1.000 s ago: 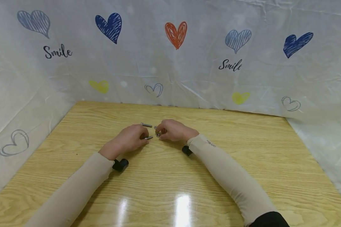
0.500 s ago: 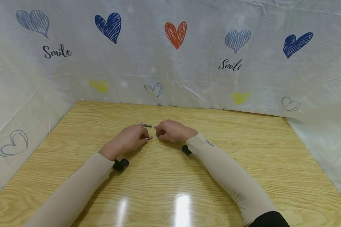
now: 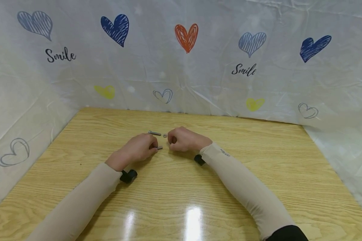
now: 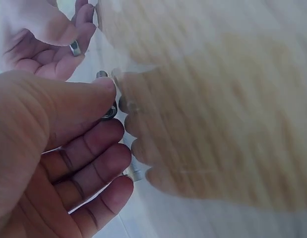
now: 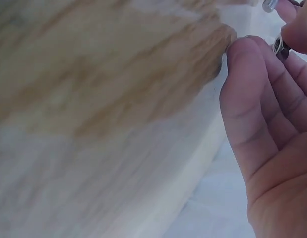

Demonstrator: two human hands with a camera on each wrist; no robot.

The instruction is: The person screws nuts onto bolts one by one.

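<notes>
Toward the far edge of the tabletop, my left hand pinches a bolt whose length runs roughly along that edge, free end pointing across a gap to the nut my right hand pinches.

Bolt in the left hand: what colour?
Silver-grey. The bolt shows best in the left wrist view, though partly hidden.

Silver metal bolt pinched in the left hand, its end pointing toward the right hand, shiny nut pinched there, second bolt lying farther back on the wooden table, second nut just beside its tip.
</notes>
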